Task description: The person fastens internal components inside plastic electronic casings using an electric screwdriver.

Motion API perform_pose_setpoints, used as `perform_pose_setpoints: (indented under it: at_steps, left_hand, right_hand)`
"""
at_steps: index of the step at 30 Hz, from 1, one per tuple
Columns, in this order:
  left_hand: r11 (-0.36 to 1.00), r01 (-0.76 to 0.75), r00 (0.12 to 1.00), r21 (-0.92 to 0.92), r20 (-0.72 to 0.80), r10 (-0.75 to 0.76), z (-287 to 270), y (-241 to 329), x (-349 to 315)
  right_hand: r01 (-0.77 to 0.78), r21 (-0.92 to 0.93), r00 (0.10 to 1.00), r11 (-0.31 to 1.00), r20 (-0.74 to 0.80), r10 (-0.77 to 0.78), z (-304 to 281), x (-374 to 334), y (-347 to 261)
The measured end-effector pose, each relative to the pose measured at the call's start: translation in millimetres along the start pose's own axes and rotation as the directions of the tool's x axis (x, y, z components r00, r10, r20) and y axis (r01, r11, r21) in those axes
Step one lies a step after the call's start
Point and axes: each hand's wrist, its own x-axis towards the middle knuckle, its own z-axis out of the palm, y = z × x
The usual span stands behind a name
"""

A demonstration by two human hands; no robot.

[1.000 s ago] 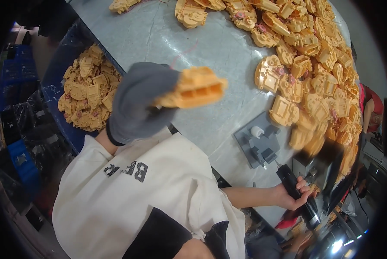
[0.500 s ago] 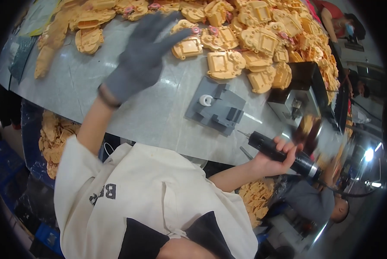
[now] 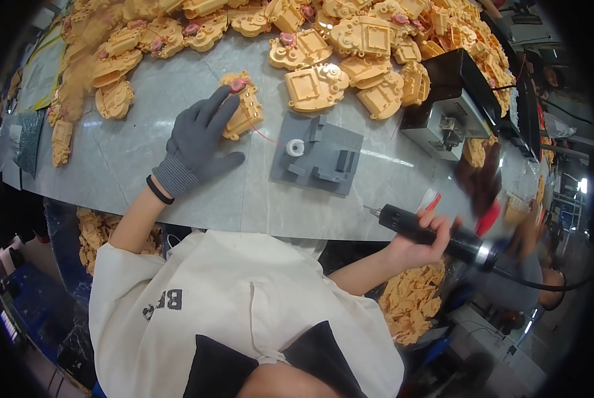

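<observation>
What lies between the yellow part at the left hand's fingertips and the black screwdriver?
In the head view, a grey holder with a white piece on it; a red wire reaches toward it from the yellow part.

A crinkled, shiny packet (image 3: 28, 140) lies at the left end of the grey surface (image 3: 224, 202), near a pale sheet (image 3: 43, 71) with a yellow edge. Below that side stands a dark blue bin (image 3: 63, 232). On the right, a blurred co-worker (image 3: 506, 285) in grey appears, with crumpled pale plastic (image 3: 565, 124) and a bright lamp (image 3: 583, 186) in the background.
</observation>
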Motion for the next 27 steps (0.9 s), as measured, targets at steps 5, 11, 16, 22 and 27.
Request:
perform_pose_setpoints:
  at_steps: [5, 11, 16, 22, 27]
  left_hand:
    - [0.969, -0.199, 0.964, 0.149, -0.151, 0.221, -8, -10, 18]
    - [0.975, -0.221, 0.975, 0.023, -0.021, 0.222, 6, -14, 47]
    - [0.744, 0.292, 0.946, -0.601, 0.068, -0.317, -4, 17, 33]
    - [0.653, 0.361, 0.928, -0.666, 0.326, -0.181, 4, 76, 52]
    - [0.790, -0.081, 0.995, -0.608, -0.003, 0.100, 24, 93, 66]
  right_hand:
    - [-0.026, 0.004, 1.000, 1.000, 0.012, 0.026, 6, -2, 6]
    - [-0.064, 0.025, 0.995, 0.998, 0.076, 0.062, 12, -8, 6]
    - [-0.005, -0.014, 1.000, 1.000, -0.025, 0.005, -5, -4, -2]
    - [-0.032, 0.005, 0.999, 0.999, -0.012, 0.032, -5, -2, -4]
    - [-0.009, -0.003, 1.000, 1.000, -0.027, 0.009, -11, -3, -6]
